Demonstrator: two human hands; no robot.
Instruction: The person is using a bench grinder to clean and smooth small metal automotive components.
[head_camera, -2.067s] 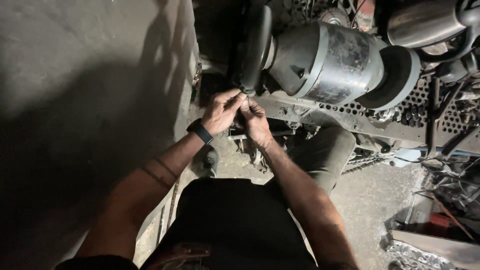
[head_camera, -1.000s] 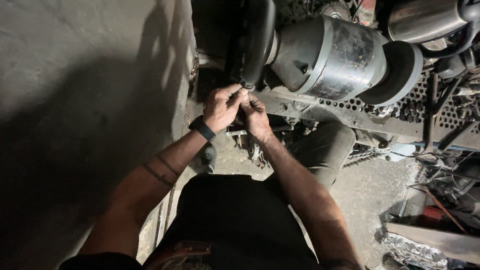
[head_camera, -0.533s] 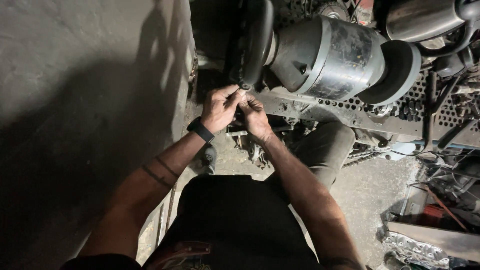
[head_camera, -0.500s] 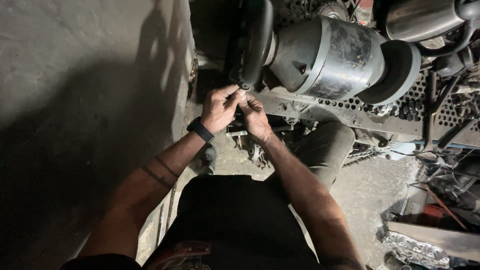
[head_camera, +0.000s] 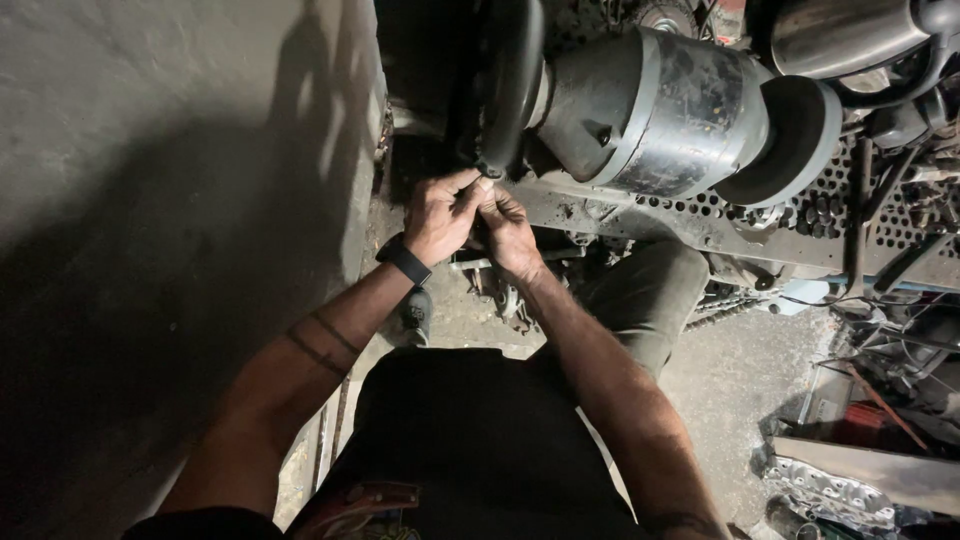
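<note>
Overhead, a bench grinder (head_camera: 650, 110) was seen lying with its long axis left to right, a dark wheel (head_camera: 512, 80) at its left end. Both hands, left hand (head_camera: 440, 215) and right hand (head_camera: 508, 228), were pressed together just below that wheel; what was pinched could not be told. Open room was bounded by a grey wall (head_camera: 170, 200) on the left.

Whatever small piece the left hand (head_camera: 440, 213) and right hand (head_camera: 507, 222) pinch together is hidden between the fingers. The dark grinding wheel (head_camera: 507, 80) above them is cut off by the top edge, its lower rim lost in shadow.
</note>
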